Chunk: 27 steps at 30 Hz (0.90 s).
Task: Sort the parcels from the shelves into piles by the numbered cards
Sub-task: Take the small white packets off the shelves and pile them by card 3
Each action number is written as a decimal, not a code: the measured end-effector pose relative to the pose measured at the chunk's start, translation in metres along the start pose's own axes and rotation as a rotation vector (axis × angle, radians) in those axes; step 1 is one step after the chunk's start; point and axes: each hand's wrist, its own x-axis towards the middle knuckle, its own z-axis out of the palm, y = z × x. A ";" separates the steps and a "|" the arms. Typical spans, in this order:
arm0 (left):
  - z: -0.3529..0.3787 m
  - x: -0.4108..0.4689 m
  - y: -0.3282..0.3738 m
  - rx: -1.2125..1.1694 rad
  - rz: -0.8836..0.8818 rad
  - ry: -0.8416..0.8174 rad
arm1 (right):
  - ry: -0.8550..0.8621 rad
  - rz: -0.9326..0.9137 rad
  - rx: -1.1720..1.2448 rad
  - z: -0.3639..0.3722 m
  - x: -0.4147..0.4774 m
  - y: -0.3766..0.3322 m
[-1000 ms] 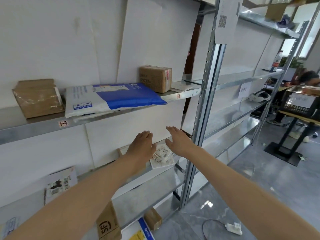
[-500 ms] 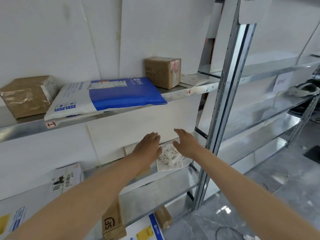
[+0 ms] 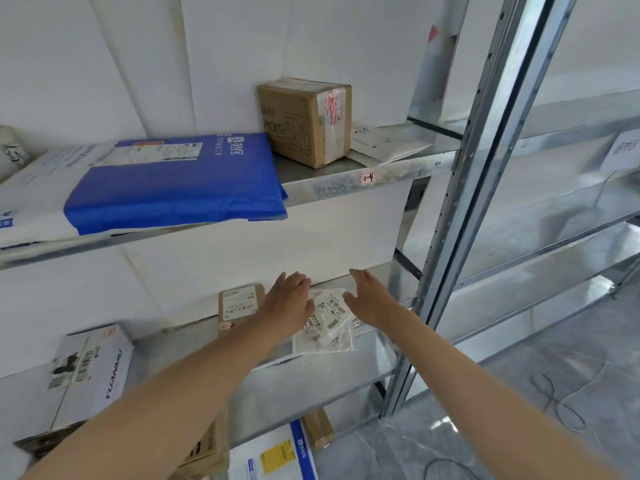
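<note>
Left hand (image 3: 289,304) and right hand (image 3: 370,299) are both spread flat, fingers apart, clamped on nothing; they flank the small white parcel (image 3: 325,322), the left one over its near edge, contact not confirmable. Judged a two-handed approach to gather it. That parcel overhangs the middle shelf (image 3: 391,275) lip, so easily lifted. Left of it lies a brown flat parcel (image 3: 239,301); above it, the brown box (image 3: 304,121) and blue mailer (image 3: 173,185) await sorting
</note>
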 end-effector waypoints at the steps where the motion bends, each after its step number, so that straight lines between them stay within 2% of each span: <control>1: 0.003 0.004 0.000 -0.001 -0.013 -0.014 | -0.018 0.011 0.004 0.003 0.006 0.005; 8: 0.032 0.036 -0.001 -0.032 -0.136 -0.106 | -0.132 0.056 -0.024 0.032 0.043 0.041; 18: 0.069 0.067 0.000 -0.045 -0.260 -0.170 | -0.245 0.012 -0.056 0.060 0.077 0.074; 23: 0.091 0.073 0.007 -0.056 -0.299 -0.206 | -0.255 -0.059 -0.120 0.075 0.096 0.087; 27: 0.107 0.076 0.003 -0.108 -0.358 -0.184 | -0.211 -0.044 -0.109 0.083 0.107 0.091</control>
